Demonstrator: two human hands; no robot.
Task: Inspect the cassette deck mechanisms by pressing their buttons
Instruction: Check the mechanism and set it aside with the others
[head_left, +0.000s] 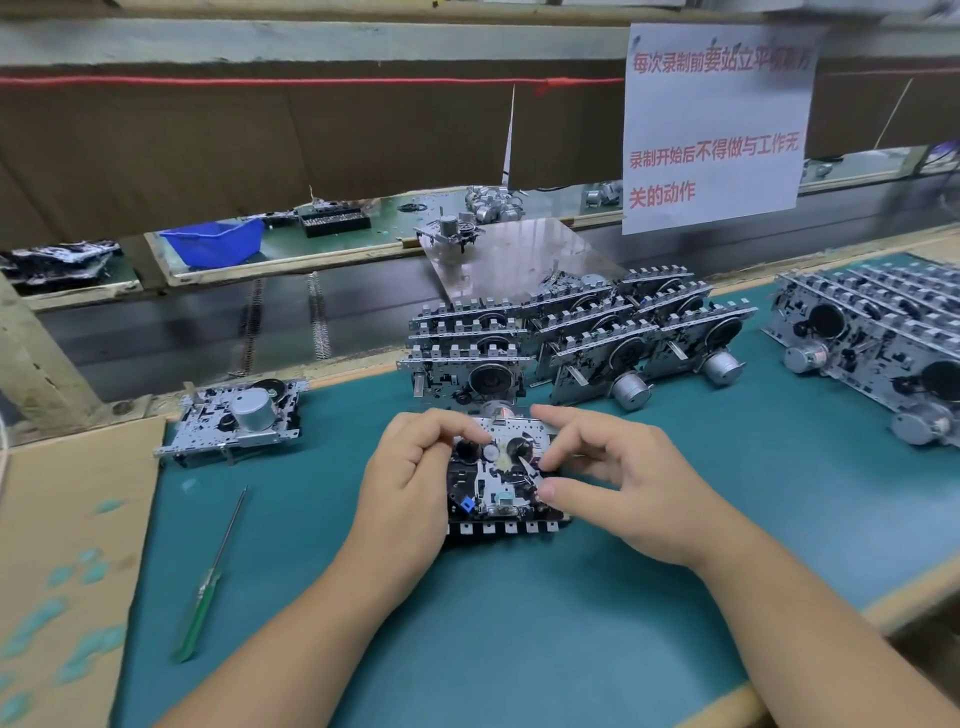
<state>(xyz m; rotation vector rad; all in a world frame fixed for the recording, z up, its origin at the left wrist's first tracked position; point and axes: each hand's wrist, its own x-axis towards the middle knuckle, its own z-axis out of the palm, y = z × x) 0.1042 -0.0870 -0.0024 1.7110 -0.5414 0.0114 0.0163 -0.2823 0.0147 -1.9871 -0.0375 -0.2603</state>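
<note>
Both hands grip one deck (501, 480) lying flat near the middle of the bench (519, 623), its row of white buttons (498, 528) on the near edge. Left hand (410, 483) curls round the deck's left side, thumb and forefinger reaching onto its top by a black reel hub. Right hand (618, 480) holds the right side, thumb near the lower right corner and fingertips pinching at the mechanism beside the second hub. The bench wears a teal mat, with a tan cardboard sheet (67, 545) over its left end. Beyond it a dark conveyor (182, 332) runs left to right, and a brown cardboard screen (260, 150) hangs above that. A white notice (714, 130) with red characters hangs at the far right. Just beyond the hands stands a stack of decks (571, 332), tilted on edge with motors showing. Another stack (872, 338) sits well apart at the right. One single deck (236, 418) lies flat at the left, motor up. A blue tray (215, 241) sits on the far side. Near left on the mat lies a green screwdriver (210, 577), tip pointing away.
</note>
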